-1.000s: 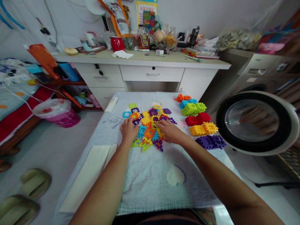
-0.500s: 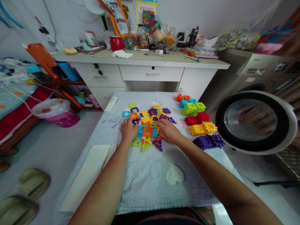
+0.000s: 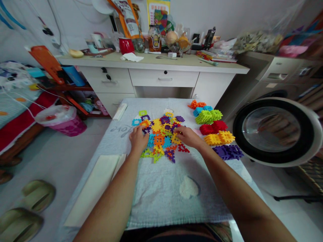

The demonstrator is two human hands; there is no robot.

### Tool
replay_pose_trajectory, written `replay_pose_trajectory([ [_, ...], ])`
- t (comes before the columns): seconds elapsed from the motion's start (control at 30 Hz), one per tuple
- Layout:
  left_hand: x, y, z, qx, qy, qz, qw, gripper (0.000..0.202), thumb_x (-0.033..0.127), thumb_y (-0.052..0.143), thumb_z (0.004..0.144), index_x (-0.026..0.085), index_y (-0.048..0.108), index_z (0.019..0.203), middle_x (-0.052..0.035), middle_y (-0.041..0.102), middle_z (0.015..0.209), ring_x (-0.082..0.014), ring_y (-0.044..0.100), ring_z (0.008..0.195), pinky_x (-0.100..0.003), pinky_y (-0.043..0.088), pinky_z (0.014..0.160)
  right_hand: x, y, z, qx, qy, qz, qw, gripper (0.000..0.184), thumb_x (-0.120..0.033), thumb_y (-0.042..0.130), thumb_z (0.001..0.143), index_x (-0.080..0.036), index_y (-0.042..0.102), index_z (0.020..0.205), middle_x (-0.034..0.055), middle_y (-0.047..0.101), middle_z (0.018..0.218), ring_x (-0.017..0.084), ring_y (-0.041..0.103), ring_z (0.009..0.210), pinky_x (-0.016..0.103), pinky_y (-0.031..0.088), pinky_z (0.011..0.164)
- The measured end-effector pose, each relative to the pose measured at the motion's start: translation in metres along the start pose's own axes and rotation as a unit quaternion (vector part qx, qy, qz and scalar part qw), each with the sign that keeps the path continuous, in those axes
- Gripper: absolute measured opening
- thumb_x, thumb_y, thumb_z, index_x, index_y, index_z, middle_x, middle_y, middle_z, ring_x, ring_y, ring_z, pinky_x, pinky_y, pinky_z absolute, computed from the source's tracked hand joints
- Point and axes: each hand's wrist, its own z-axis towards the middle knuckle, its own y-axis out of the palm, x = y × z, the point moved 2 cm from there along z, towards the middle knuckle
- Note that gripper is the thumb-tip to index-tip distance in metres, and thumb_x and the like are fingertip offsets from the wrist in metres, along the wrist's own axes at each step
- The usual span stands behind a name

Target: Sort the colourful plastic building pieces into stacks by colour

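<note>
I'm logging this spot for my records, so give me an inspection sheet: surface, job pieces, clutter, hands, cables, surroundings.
Surface: wrinkled pale blue tablecloth.
Job's things: mixed-colour interlocking plastic pieces in a central heap; six single-colour rows at right.
Clutter: small white box by the far left corner; flat white item at left, material unclear.
Hands: left hand at the heap's left side, right hand at its right; whether either grips a piece is unclear.
Cables: cords along the left wall; none seen on the tablecloth.
Surroundings: crowded drawer desk behind; washing machine at right, door open; pink bin and slippers on the left floor.
</note>
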Motion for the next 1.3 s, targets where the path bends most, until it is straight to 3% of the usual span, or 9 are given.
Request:
replay_pose_trajectory([
  [0.1, 0.0, 0.0, 0.0, -0.001, -0.001, 0.001, 1.0, 0.039, 0.026, 0.056, 0.084, 0.023, 0.06, 0.123, -0.0117, 0.058, 0.136, -0.0278, 0.05, 0.134, -0.047, 0.034, 0.116, -0.002, 0.006, -0.005, 0.017, 0.03, -0.087, 0.996, 0.033, -0.012, 0.055, 0.083, -0.014, 0.069, 0.113, 0.0131, 0.067, 0.112, 0.024, 0.059, 0.107, 0.034, 0.044, 0.096],
  [0.27, 0.0, 0.001, 0.0, 0.003, 0.005, 0.002, 1.0, 0.04, 0.025, 0.057, 0.083, 0.022, 0.061, 0.123, -0.0122, 0.059, 0.135, -0.0284, 0.052, 0.132, -0.048, 0.036, 0.115, -0.009, 0.014, -0.012, 0.0, 0.054, -0.159, 0.986, 0.043, -0.036, 0.067, 0.084, -0.011, 0.066, 0.12, 0.0173, 0.062, 0.116, 0.029, 0.056, 0.108, 0.04, 0.043, 0.097],
  [0.4, 0.0, 0.0, 0.0, 0.004, 0.006, 0.004, 1.0, 0.039, 0.025, 0.057, 0.083, 0.024, 0.061, 0.122, -0.0113, 0.06, 0.135, -0.0278, 0.052, 0.132, -0.047, 0.035, 0.115, -0.013, 0.015, -0.012, -0.032, 0.045, -0.17, 0.984, 0.039, -0.031, 0.067, 0.082, -0.01, 0.065, 0.115, 0.0167, 0.062, 0.115, 0.028, 0.055, 0.109, 0.04, 0.043, 0.097],
  [0.57, -0.002, 0.001, 0.0, -0.001, -0.001, 0.005, 1.0, 0.039, 0.026, 0.057, 0.083, 0.024, 0.06, 0.122, -0.0111, 0.059, 0.136, -0.028, 0.051, 0.133, -0.048, 0.035, 0.116, -0.011, -0.003, -0.022, -0.001, 0.021, -0.162, 0.987, 0.042, -0.026, 0.069, 0.078, -0.012, 0.063, 0.117, 0.0148, 0.062, 0.115, 0.027, 0.055, 0.106, 0.039, 0.043, 0.096],
  [0.77, -0.003, 0.003, 0.001, 0.004, -0.001, 0.008, 1.0, 0.039, 0.026, 0.057, 0.084, 0.024, 0.06, 0.122, -0.0107, 0.059, 0.135, -0.028, 0.051, 0.133, -0.048, 0.035, 0.116, 0.033, -0.07, -0.054, 0.028, 0.012, -0.162, 0.986, 0.044, -0.023, 0.07, 0.078, -0.016, 0.064, 0.121, 0.0128, 0.063, 0.117, 0.028, 0.056, 0.11, 0.042, 0.042, 0.1],
  [0.93, -0.003, 0.004, 0.001, 0.006, 0.004, 0.016, 1.0, 0.039, 0.026, 0.056, 0.084, 0.023, 0.061, 0.123, -0.012, 0.058, 0.138, -0.0286, 0.051, 0.134, -0.048, 0.034, 0.116, 0.082, -0.114, -0.076, 0.029, 0.094, -0.226, 0.969, 0.045, -0.034, 0.076, 0.076, -0.024, 0.07, 0.119, 0.0141, 0.061, 0.12, 0.034, 0.054, 0.112, 0.051, 0.042, 0.098],
  [1.07, -0.003, 0.004, 0.002, 0.007, 0.006, 0.018, 1.0, 0.04, 0.027, 0.056, 0.084, 0.022, 0.061, 0.123, -0.0122, 0.058, 0.137, -0.0283, 0.05, 0.134, -0.047, 0.035, 0.116, 0.099, -0.115, -0.086, 0.025, 0.119, -0.246, 0.962, 0.047, -0.036, 0.079, 0.073, -0.029, 0.073, 0.119, 0.0146, 0.057, 0.128, 0.038, 0.048, 0.119, 0.059, 0.04, 0.098],
  [1.3, -0.005, 0.005, 0.003, 0.005, 0.011, 0.021, 1.0, 0.04, 0.027, 0.057, 0.084, 0.02, 0.062, 0.123, -0.013, 0.058, 0.136, -0.0288, 0.051, 0.133, -0.048, 0.036, 0.115, 0.106, -0.098, -0.089, -0.007, 0.096, -0.282, 0.955, 0.048, -0.035, 0.081, 0.07, -0.03, 0.074, 0.116, 0.0119, 0.044, 0.147, 0.04, 0.032, 0.139, 0.064, 0.023, 0.114],
])
